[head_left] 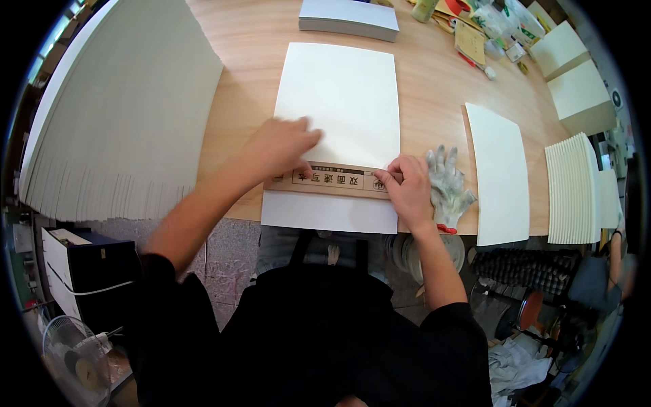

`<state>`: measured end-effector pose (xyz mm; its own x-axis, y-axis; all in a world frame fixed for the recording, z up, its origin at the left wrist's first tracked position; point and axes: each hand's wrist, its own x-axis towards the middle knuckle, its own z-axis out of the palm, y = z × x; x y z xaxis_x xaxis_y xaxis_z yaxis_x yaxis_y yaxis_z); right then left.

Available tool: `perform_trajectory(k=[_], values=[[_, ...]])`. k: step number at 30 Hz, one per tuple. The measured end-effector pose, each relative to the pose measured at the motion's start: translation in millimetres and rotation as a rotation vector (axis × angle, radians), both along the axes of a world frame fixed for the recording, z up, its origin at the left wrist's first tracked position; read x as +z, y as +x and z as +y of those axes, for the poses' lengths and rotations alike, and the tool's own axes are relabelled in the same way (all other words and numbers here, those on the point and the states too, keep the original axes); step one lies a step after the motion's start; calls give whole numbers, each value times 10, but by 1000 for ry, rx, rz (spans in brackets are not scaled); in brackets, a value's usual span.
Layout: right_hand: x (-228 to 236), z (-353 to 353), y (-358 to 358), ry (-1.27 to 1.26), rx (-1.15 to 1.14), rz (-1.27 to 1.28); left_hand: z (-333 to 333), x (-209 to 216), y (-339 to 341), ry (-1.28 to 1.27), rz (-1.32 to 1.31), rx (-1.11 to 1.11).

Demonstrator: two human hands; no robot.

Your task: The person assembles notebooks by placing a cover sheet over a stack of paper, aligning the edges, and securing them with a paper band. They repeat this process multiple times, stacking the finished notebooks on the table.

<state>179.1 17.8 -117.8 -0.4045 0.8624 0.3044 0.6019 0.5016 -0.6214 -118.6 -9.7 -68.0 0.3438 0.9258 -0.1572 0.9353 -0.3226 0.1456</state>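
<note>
A sheet or pad of white paper (pixel 339 102) lies before me. A brown kraft-paper band (pixel 332 182) with dark print runs across its near part, and more white paper (pixel 325 211) shows below the band. My right hand (pixel 410 186) is closed on the band's right end, thumb on top. Slightly smeared by motion, my left hand (pixel 281 149) is over the paper's left side. Its thumb is down by the band and stands apart from the bent fingers, with nothing visible between them. A grey-white work glove (pixel 447 186) with a red cuff lies beside my right hand.
A tall paper stack (pixel 129 108) fills the table's left side. Another stack (pixel 349 20) is at the back. White sheets (pixel 502 176) and a layered pile (pixel 569 190) lie to the right. Clutter (pixel 475 41) covers the far right corner. Another person (pixel 600 278) is at the right.
</note>
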Motion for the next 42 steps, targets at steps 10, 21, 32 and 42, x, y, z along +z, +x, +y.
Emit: perform_trajectory(k=[10, 21, 32, 42], values=[[492, 145, 944, 8, -122, -158, 441, 245, 771, -49, 469, -611], [294, -261, 197, 564, 527, -368, 529, 123, 712, 66, 416, -669], [-56, -765, -1720, 619, 558, -204, 582, 27, 708, 67, 300, -637], [219, -140, 873, 500, 385, -876, 493, 117, 804, 153, 442, -694]])
